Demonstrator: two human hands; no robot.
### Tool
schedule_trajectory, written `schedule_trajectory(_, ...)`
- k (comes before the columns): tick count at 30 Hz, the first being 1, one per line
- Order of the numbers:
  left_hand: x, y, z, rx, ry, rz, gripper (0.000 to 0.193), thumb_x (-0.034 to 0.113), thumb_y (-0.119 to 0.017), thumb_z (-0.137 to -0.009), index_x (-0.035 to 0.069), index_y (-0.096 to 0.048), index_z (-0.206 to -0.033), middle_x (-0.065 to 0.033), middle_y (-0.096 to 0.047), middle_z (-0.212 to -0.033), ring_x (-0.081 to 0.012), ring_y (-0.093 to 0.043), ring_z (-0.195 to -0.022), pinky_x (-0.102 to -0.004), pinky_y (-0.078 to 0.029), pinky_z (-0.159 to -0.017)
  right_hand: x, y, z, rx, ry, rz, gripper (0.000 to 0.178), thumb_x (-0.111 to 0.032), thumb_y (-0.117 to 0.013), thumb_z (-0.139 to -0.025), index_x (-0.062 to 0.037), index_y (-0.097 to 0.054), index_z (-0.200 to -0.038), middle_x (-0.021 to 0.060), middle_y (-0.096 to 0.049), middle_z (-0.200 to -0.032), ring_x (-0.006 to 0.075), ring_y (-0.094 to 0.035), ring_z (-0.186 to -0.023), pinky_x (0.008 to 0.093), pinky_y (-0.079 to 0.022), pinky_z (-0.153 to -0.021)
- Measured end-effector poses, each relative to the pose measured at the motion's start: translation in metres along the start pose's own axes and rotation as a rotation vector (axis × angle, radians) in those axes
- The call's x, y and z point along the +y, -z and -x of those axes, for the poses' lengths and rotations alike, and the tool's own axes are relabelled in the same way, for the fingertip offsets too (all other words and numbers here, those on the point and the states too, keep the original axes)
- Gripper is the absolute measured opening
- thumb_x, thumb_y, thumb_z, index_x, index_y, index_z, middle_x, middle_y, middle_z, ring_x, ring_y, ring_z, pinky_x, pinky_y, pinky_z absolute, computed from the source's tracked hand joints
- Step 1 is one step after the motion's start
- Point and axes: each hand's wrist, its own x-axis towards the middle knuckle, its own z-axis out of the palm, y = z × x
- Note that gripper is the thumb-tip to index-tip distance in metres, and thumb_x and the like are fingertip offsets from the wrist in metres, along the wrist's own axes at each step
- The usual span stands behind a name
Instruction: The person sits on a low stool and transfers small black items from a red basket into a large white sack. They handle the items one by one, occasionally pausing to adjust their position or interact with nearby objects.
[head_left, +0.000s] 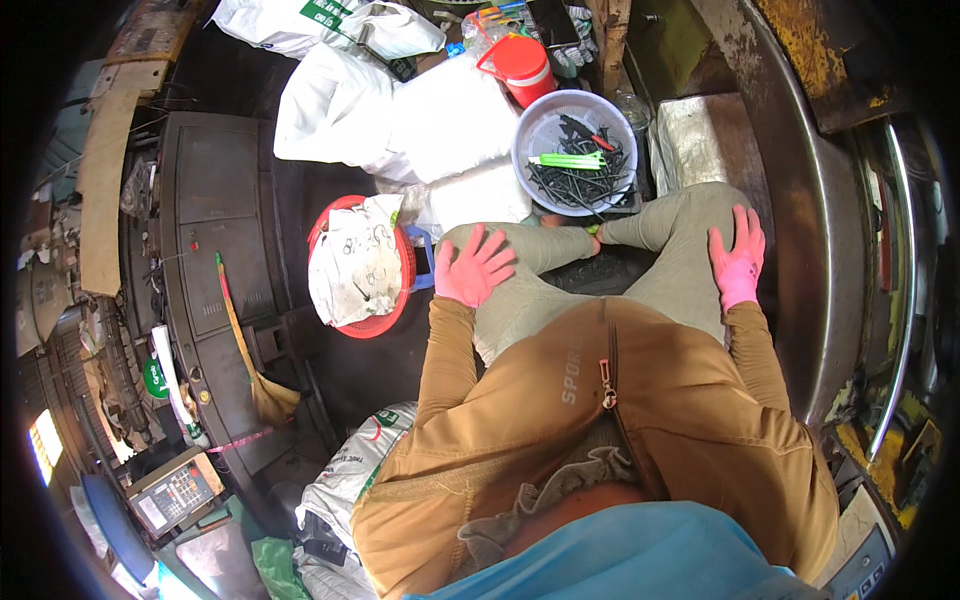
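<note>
My left hand (474, 268), in a pink glove, rests on my left knee with its fingers spread and nothing in it. On the outer side of my right knee lies my right hand (738, 256), also pink-gloved, flat with the fingers apart. Ahead between my knees stands a pale round basin (522, 150) full of thin dark pieces (570, 187). On top of these lie a bright green tool (567, 160) and something with a red handle (601, 142). A red basket (375, 324) covered by a marked white sack (350, 262) sits left of my left hand.
White sacks (440, 115) are piled ahead, beside a red lidded container (523, 66). A dark metal cabinet (215, 220) and a broom (268, 396) stand at the left. Along the right runs a metal machine side (820, 200). A printed sack (355, 465) lies behind my left elbow.
</note>
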Motion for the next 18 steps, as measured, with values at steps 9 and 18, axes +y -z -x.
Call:
schedule_trajectory(9, -0.0022, 0.0006, -0.0023, -0.023, -0.008, 0.019, 0.075, 0.065, -0.041, -0.100, 0.017, -0.037, -0.157, -0.0182, -0.035, -0.163, -0.0503, -0.040, -0.142, -0.0632, -0.036, -0.115, 0.0035, -0.0007, -0.0039, 0.013, 0.011, -0.023, 0.065, -0.037, -0.072, -0.088, -0.0160, -0.052, -0.145, 0.0174, -0.046, -0.152, 0.0408, -0.045, -0.135, 0.0485, -0.038, -0.113)
schedule_trajectory(18, 0.0058, -0.0046, 0.0052, 0.039, -0.049, -0.037, 0.082, 0.061, -0.045, -0.100, 0.002, -0.032, -0.157, -0.0230, -0.039, -0.159, -0.0455, -0.047, -0.139, -0.0579, -0.042, -0.111, 0.0028, -0.0019, -0.0026, -0.006, 0.066, -0.092, 0.064, -0.035, -0.072, -0.091, -0.0088, -0.052, -0.145, 0.0236, -0.046, -0.151, 0.0414, -0.044, -0.138, 0.0483, -0.036, -0.116)
